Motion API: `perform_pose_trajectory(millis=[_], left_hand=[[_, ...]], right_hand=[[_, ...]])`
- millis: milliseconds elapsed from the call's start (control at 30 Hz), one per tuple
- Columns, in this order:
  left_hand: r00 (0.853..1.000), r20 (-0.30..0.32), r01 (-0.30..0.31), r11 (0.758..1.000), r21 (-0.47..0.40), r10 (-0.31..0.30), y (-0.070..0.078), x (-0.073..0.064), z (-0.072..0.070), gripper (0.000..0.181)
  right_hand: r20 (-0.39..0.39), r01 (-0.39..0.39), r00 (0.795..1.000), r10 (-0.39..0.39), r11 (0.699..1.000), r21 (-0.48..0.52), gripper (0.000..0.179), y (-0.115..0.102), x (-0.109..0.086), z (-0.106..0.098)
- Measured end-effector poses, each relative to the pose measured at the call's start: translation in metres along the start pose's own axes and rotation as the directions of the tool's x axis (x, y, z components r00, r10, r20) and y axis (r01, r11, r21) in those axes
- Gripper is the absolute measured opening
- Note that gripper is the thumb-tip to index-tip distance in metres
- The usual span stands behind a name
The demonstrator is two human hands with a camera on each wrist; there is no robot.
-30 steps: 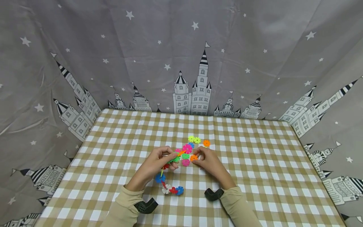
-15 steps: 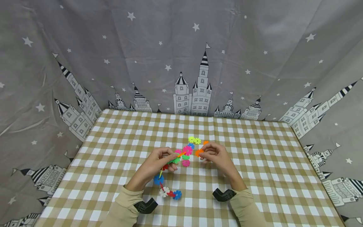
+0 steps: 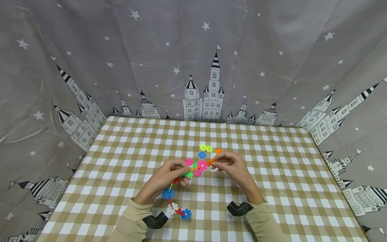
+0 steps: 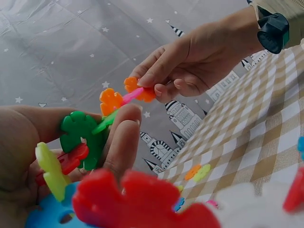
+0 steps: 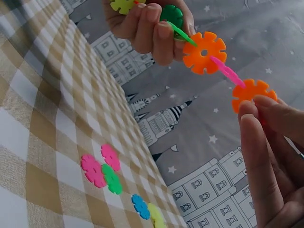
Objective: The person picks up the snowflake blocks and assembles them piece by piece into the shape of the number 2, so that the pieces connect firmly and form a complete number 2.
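Observation:
My left hand grips a chain of slotted plastic flower discs by a green disc. Below it the chain hangs through red and yellow to a blue disc, a white disc and another blue disc at its end. Toward the right, the chain runs on through a middle orange disc and a pink disc. My right hand pinches an orange disc between thumb and fingers, its edge meeting the pink disc's edge.
Loose discs lie on the checked tablecloth beyond the hands: two yellow discs, a blue disc, an orange disc. Two pink discs and a green one lie nearer. A grey castle-print curtain stands behind.
My right hand has moved slightly right and turned its orange disc edge-on, bringing it against the chain's pink disc. The hanging end of the chain has swung a little lower and left.

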State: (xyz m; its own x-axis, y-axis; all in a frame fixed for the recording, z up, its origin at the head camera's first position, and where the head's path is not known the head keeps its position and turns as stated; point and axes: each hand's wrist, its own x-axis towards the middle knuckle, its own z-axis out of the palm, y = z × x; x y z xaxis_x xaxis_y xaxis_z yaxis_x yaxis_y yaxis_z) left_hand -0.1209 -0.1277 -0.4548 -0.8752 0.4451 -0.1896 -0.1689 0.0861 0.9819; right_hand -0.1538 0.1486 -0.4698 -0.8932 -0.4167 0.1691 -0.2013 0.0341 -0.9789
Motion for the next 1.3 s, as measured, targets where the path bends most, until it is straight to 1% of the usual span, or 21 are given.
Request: perform_pose_trajectory(millis=[100, 200, 300, 367, 400, 467, 600, 667, 733, 867, 933, 1133, 1300], left_hand=[[1.000, 0.017, -0.004, 1.000, -0.003, 0.004, 0.000, 0.000, 0.000, 0.025], [1.000, 0.031, -0.004, 1.000, 0.000, 0.004, 0.000, 0.000, 0.001, 0.025], [0.999, 0.037, 0.002, 1.000, 0.014, -0.002, 0.000, 0.001, 0.002, 0.025], [0.999, 0.039, 0.007, 1.000, 0.022, -0.008, 0.000, 0.001, 0.003, 0.025], [0.999, 0.039, 0.008, 1.000, 0.024, -0.009, 0.000, 0.000, 0.003, 0.025], [0.999, 0.037, 0.010, 1.000, 0.025, -0.011, -0.001, 0.000, 0.004, 0.024], [0.999, 0.037, 0.009, 1.000, 0.018, -0.010, -0.002, 0.000, 0.003, 0.023], [0.999, 0.038, 0.008, 1.000, 0.013, -0.008, -0.002, 0.000, 0.002, 0.024], [0.999, 0.036, 0.005, 1.000, 0.014, -0.006, -0.001, -0.001, 0.002, 0.024], [1.000, 0.023, -0.002, 1.000, 0.029, 0.001, 0.003, -0.004, 0.001, 0.025], [1.000, 0.020, -0.006, 1.000, 0.030, 0.006, 0.004, -0.005, 0.001, 0.025], [1.000, 0.016, -0.018, 0.999, 0.040, 0.017, 0.006, -0.006, 0.000, 0.024], [0.999, 0.018, -0.030, 0.998, 0.048, 0.029, 0.006, -0.005, -0.001, 0.024]], right_hand=[[0.028, 0.021, 0.999, -0.020, 1.000, -0.016, 0.011, -0.001, -0.001, -0.002], [0.052, 0.020, 0.998, -0.018, 0.999, -0.038, 0.011, -0.002, -0.002, -0.003], [0.058, 0.024, 0.998, -0.018, 0.995, -0.094, 0.010, -0.002, -0.003, -0.004], [0.054, 0.043, 0.998, -0.036, 0.988, -0.148, 0.010, -0.004, -0.003, -0.004], [0.054, 0.063, 0.997, -0.054, 0.982, -0.179, 0.010, -0.004, -0.003, -0.004], [0.061, 0.128, 0.991, -0.117, 0.962, -0.241, 0.011, -0.006, -0.003, -0.004], [0.087, 0.270, 0.963, -0.256, 0.905, -0.329, 0.015, -0.007, -0.002, -0.002], [0.092, 0.306, 0.952, -0.292, 0.887, -0.345, 0.016, -0.006, -0.001, -0.001], [0.086, 0.305, 0.952, -0.294, 0.888, -0.343, 0.016, -0.004, 0.000, 0.000], [0.070, 0.282, 0.959, -0.274, 0.904, -0.321, 0.014, -0.001, 0.000, 0.001], [0.063, 0.281, 0.959, -0.275, 0.908, -0.311, 0.014, -0.001, 0.000, 0.002], [0.051, 0.315, 0.948, -0.315, 0.899, -0.304, 0.015, 0.002, 0.000, 0.004], [0.033, 0.296, 0.953, -0.301, 0.902, -0.315, 0.014, 0.001, -0.001, 0.007]])
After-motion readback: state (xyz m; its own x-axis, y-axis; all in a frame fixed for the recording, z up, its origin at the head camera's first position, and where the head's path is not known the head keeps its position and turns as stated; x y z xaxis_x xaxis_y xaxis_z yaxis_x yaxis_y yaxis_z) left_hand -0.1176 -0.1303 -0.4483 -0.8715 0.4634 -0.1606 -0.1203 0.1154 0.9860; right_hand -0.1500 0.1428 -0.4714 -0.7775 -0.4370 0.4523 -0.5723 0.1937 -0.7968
